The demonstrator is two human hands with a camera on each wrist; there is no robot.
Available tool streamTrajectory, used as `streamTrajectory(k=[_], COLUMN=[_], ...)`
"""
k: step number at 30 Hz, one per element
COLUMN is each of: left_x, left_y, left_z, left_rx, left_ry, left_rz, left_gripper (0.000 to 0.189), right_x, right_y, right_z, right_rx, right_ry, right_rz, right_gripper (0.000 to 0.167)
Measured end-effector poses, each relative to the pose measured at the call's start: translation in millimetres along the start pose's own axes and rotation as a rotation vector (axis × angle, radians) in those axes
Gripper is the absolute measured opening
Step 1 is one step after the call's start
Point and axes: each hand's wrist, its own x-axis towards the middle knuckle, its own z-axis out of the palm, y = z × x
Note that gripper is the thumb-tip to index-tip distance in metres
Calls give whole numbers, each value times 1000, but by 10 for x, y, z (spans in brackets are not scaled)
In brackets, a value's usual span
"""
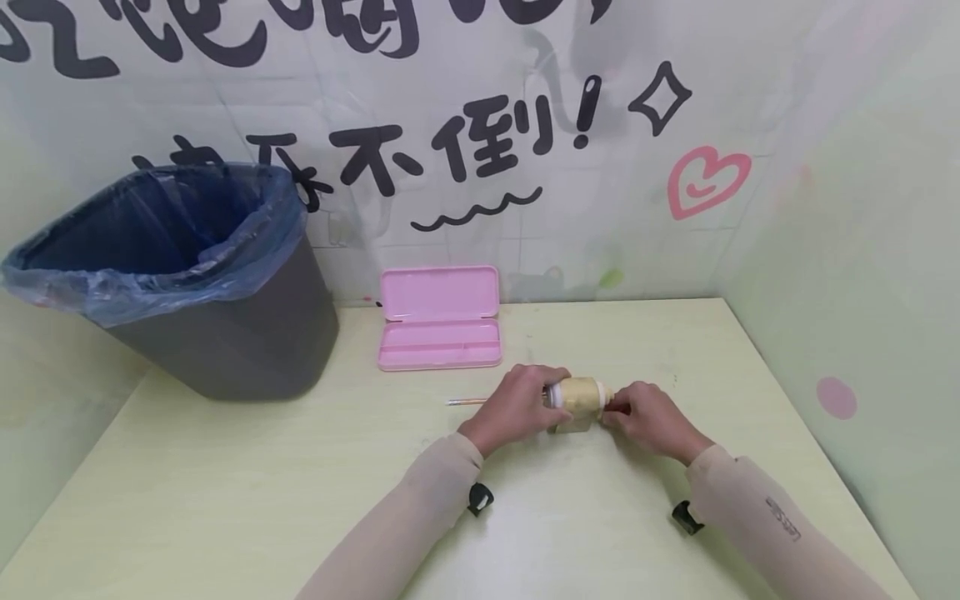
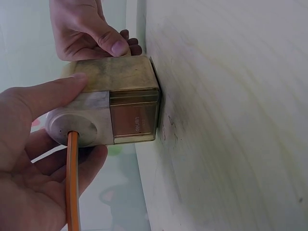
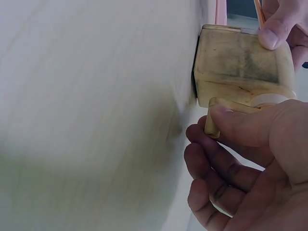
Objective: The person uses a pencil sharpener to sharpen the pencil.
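Toward the tabletop's (image 1: 600,517) rear-right corner, left hand (image 1: 517,406) fingers grasp the sharpener (image 1: 581,392), likely bracing it; right hand (image 1: 654,419) fingers pinch its crank (image 3: 211,126).

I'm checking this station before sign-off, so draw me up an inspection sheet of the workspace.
Surface: pale table, a few faint marks.
Job's things: tan sharpener, dark smudges on top; orange pencil in its hole.
Clutter: pink pencil case, lid open, near the back wall; grey bin with blue liner, left of the case.
Left hand: grips the sharpener.
Right hand: pinches the crank handle.
Cables: nothing seen.
Surroundings: black lettering and a pink heart drawing on the back wall.
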Motion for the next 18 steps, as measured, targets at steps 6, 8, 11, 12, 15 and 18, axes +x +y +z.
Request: streamTrajectory(k=[6,8,11,12,15,18], left_x=[-9,-8,-8,-8,-5,-3], left_y=[-4,-2,-1,-2,-1,0], left_z=[-8,-10,-8,-6,1,5], left_rx=[18,24,24,24,14,7], left_ry=[7,10,9,8,8,7], left_rz=[-2,-1,1,1,-2,-6], left_gripper=[48,48,47,47,47,47], right_x=[-32,-47,-77,-86,-111,-135], right_y=[-20,-26,-36,-38,-44,-56], right_z=[11,10,9,8,7,-3], right_rx=[14,11,9,9,7,5], right_ry=[1,-1,-1,0,6,9], right_rz=[8,7,-1,-7,-22,-36], right_gripper=[6,6,6,7,7,7])
